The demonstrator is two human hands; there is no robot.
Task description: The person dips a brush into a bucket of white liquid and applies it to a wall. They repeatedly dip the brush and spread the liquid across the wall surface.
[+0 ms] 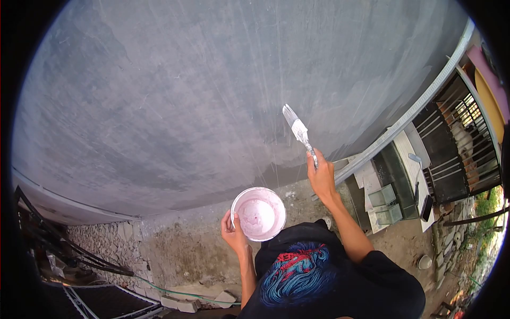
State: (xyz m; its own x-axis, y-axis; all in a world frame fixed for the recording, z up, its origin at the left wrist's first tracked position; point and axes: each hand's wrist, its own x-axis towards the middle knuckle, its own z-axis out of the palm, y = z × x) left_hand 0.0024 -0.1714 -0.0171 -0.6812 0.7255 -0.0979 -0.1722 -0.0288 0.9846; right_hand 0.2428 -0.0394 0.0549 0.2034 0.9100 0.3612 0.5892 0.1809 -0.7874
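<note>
Head view: your right hand [321,178] is closed around the brush [298,131], bristles at the grey wall [159,106]; keep strokes long and light. Your left hand [234,234] grips the pail [260,213] by its rim; hold it level beneath drips

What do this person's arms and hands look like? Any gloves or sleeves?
No gloves: left hand and right hand are bare, forearms too. A short black sleeve covers the right upper arm, part of a black shirt with a blue and red print.
</note>
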